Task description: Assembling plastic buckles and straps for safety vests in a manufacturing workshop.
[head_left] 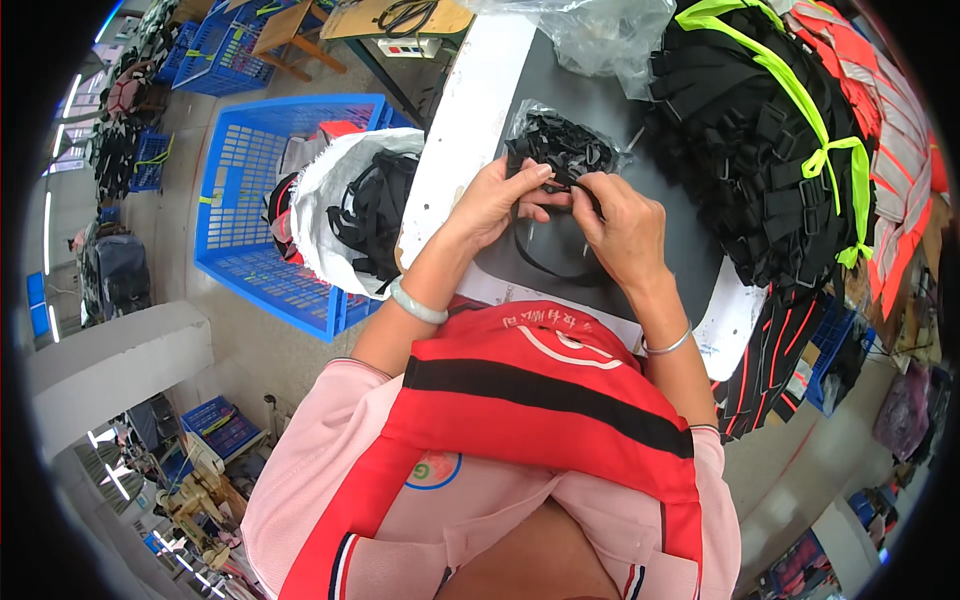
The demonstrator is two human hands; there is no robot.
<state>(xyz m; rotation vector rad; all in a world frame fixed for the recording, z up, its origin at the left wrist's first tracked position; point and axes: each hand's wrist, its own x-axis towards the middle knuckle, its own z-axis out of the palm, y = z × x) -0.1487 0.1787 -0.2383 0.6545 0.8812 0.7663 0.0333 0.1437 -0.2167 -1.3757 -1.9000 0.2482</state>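
The left hand (490, 203) is turned inward, thumb and forefinger pressed together, and a black strap (548, 272) is pinched there, its other fingers loosely bent. Right beside it, the right hand (628, 228) is curled narrow, and the same strap is gripped at its fingertips. It is held above the dark mat (515, 90) of the white table (468, 135), a slack loop being hung below and between the two hands. Whether a buckle is clasped too cannot be told; the fingers are in the way. Just beyond the fingers, an opened clear bag (622, 158) is seen, filled with small black buckles (568, 138). To the right, a large heap of black straps (740, 150) is stacked, tied with yellow-green ribbon (815, 165), and it is flanked by orange and grey fabric pieces (893, 150). At the far edge, crumpled clear plastic (620, 40) is spread. Over on the left, a white sack (314, 215) is held in a blue crate (235, 180), and more black webbing (375, 205) is packed inside the sack.
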